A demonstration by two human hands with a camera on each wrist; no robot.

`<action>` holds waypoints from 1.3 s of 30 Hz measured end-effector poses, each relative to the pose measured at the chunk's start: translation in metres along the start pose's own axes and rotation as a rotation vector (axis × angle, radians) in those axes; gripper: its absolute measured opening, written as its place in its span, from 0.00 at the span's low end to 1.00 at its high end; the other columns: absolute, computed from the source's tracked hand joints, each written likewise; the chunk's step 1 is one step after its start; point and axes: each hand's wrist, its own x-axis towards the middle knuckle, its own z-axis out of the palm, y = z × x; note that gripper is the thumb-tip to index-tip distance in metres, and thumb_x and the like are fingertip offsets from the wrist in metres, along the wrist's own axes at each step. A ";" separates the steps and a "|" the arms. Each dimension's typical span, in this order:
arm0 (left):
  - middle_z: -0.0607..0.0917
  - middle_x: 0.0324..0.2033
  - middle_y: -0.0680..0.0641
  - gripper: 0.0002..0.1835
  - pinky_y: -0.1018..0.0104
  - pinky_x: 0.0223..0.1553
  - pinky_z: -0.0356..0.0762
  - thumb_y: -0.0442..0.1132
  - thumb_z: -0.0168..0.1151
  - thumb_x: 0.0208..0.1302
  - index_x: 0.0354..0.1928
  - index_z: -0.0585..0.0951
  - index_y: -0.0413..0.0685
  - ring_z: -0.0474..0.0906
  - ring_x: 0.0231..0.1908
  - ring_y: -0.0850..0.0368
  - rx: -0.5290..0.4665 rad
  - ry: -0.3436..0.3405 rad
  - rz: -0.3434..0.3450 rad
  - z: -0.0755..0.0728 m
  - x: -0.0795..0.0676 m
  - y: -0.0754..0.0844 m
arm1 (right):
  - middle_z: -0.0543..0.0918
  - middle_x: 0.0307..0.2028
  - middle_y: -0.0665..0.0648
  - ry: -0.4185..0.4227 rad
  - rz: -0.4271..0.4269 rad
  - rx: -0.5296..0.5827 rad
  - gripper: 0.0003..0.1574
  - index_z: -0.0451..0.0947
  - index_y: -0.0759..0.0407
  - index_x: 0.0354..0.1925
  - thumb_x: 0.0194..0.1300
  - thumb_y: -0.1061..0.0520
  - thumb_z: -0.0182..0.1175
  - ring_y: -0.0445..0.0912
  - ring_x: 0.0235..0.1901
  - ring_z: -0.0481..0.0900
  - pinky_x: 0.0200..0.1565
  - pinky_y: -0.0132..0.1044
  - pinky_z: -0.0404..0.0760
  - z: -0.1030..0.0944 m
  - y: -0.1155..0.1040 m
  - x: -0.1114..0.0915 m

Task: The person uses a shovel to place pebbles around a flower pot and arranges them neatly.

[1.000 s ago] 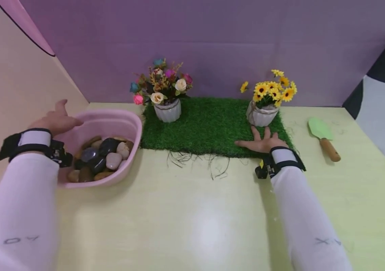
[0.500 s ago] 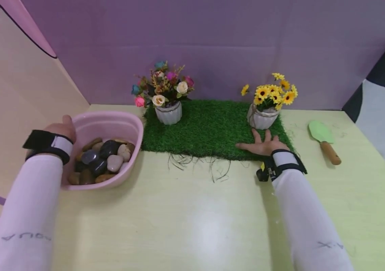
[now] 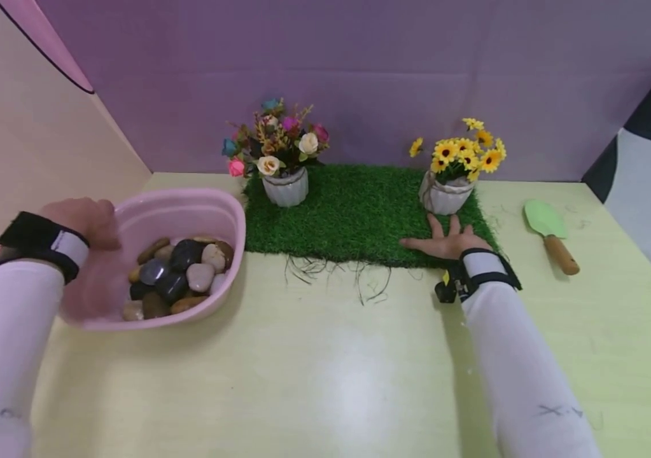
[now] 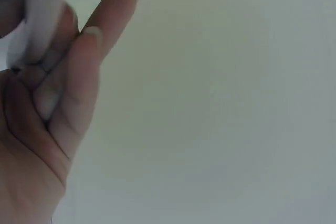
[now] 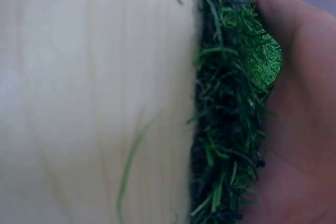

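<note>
The left hand (image 3: 87,220) pinches the rim of a pink basin (image 3: 184,211) between thumb and fingers, probably because stones (image 3: 200,277), right of those fingers, weigh it down. The right hand (image 3: 452,244), fingers spread, perhaps steadies the grass mat (image 3: 356,213) beneath; a flowerpot (image 3: 444,197) stands just beyond them.

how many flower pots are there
2, both on the grass mat: the pot of mixed flowers near its left end, and the pot of yellow flowers near its right end, just beyond the right hand. No others show.
</note>
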 end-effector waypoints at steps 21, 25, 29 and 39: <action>0.75 0.19 0.45 0.36 0.59 0.22 0.67 0.70 0.61 0.57 0.30 0.76 0.37 0.72 0.20 0.50 0.005 0.112 0.065 0.022 -0.005 -0.004 | 0.28 0.74 0.78 -0.010 0.001 0.028 0.69 0.35 0.51 0.79 0.56 0.12 0.38 0.79 0.69 0.22 0.63 0.76 0.23 0.001 -0.001 0.002; 0.75 0.21 0.42 0.37 0.58 0.23 0.68 0.65 0.61 0.60 0.40 0.69 0.32 0.73 0.22 0.49 -0.071 0.129 0.086 0.026 -0.003 -0.002 | 0.28 0.73 0.80 -0.020 0.001 0.044 0.68 0.35 0.51 0.79 0.57 0.12 0.37 0.80 0.69 0.22 0.62 0.77 0.23 0.000 0.001 0.003; 0.79 0.27 0.34 0.42 0.47 0.30 0.75 0.57 0.63 0.63 0.63 0.56 0.32 0.78 0.26 0.41 -0.140 0.154 0.141 0.030 -0.003 -0.002 | 0.28 0.73 0.80 -0.023 -0.006 0.040 0.68 0.35 0.52 0.79 0.58 0.13 0.37 0.80 0.69 0.22 0.62 0.77 0.23 0.000 0.001 0.004; 0.78 0.43 0.19 0.50 0.35 0.44 0.75 0.50 0.63 0.66 0.75 0.42 0.42 0.81 0.38 0.27 -0.157 0.172 0.225 0.032 0.000 0.003 | 0.28 0.73 0.79 0.005 -0.013 0.037 0.64 0.34 0.52 0.79 0.62 0.16 0.38 0.80 0.69 0.22 0.63 0.77 0.26 -0.003 -0.003 -0.006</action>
